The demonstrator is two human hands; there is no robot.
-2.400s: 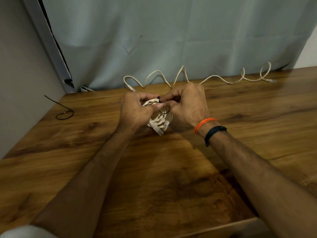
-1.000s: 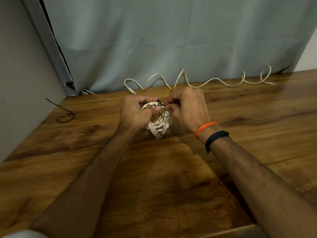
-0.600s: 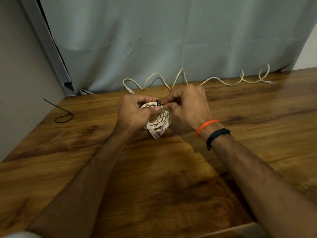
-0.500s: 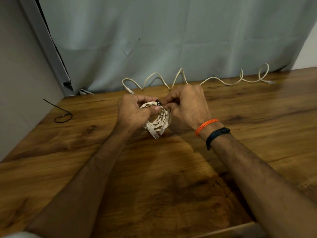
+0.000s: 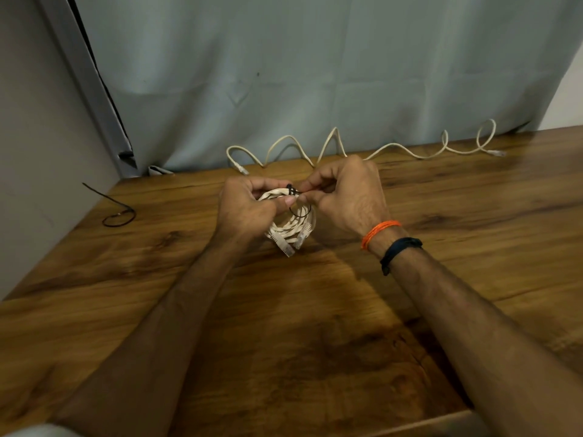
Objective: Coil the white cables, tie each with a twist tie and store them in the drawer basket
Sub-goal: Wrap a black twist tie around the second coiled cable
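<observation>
Up front, both hands met over the wooden tabletop (image 5: 315, 326). Left hand (image 5: 244, 212) gripped the coiled white cable bundle (image 5: 291, 228), fingers curled round its top edge, w/ the thumb pressed on the loops. Right hand (image 5: 345, 197) pinched the thin black twist tie (image 5: 295, 192) between thumb & forefinger at the coil's top; a slack black loop of it hung below. Coil stood roughly on edge, its two plug ends pointing down toward the table, prob. just touching it. Second, uncoiled white cable (image 5: 362, 149) snaked left-right along the table's far edge against a pale grey curtain (image 5: 315, 74). Loose black wire tie (image 5: 118, 212) lay far left, near the wall.
</observation>
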